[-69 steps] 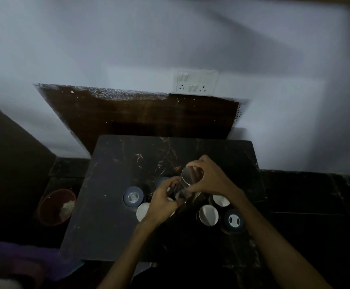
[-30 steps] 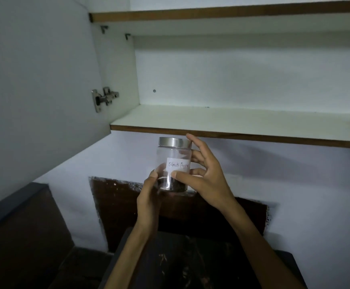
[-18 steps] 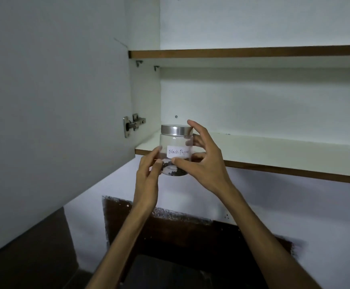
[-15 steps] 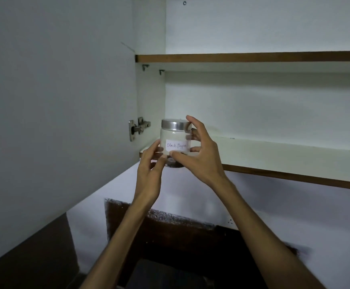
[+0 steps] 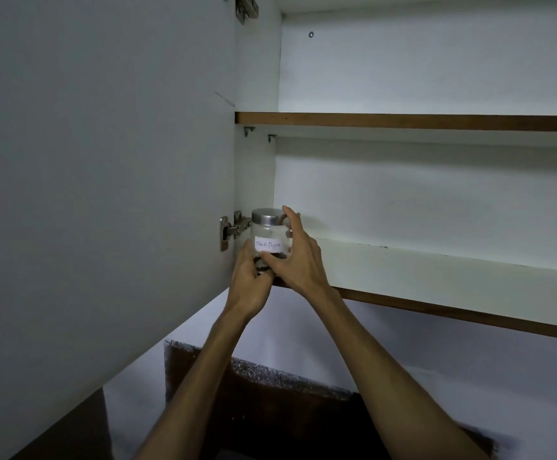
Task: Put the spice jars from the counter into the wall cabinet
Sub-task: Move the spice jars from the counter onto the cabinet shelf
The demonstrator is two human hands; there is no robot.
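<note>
Now both hands up, fingers gripping jar

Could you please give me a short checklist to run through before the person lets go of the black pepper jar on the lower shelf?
1. Jar upright: the black pepper jar stands straight, lid on top: ok.
2. Grip: the left hand holds its base and the right hand wraps its side: ok.
3. Landing space: the lower shelf shows bare board to the right of the jar: ok.
4. Base fully on the shelf: the hands hide the jar's bottom: cannot tell.
5. Clear of the door hinge: the jar sits close beside it; contact cannot be judged: cannot tell.
6. Label facing out: "Black Pepper" reads towards the camera: ok.
</note>
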